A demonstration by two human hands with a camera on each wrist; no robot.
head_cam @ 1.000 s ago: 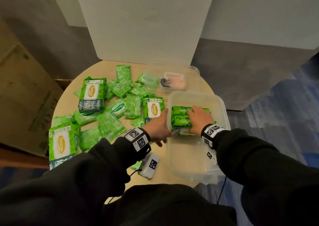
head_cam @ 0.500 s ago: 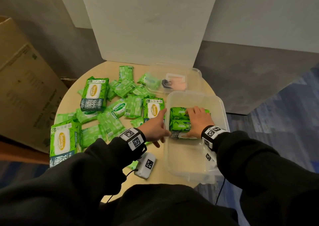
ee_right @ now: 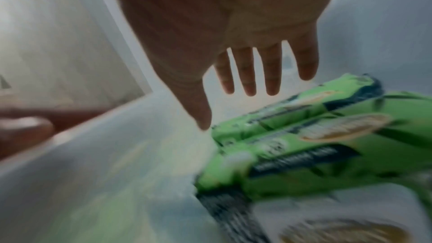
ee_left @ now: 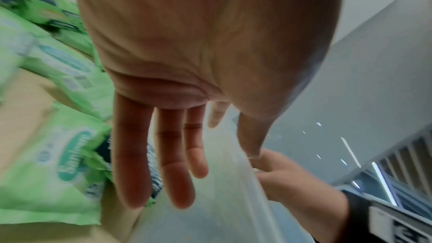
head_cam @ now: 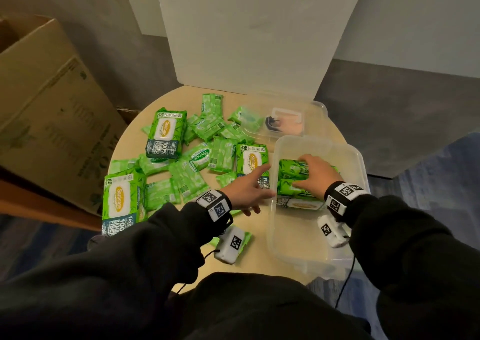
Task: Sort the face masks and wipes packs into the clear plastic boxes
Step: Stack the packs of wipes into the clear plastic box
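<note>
Green wipes pack (head_cam: 252, 161), long axis front-to-back, just ahead of left hand (head_cam: 244, 191), fingers spread, empty; right hand (head_cam: 315, 175) flat on packs in clear box (head_cam: 359, 163).

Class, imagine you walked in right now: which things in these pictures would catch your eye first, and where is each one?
A scatter of bright green wipes packs covers the left half of the round table. On the right, the clear plastic box holds a few packs, with the right hand spread open over them. The left hand reaches, fingers straight, toward a large pack beside the box.
</note>
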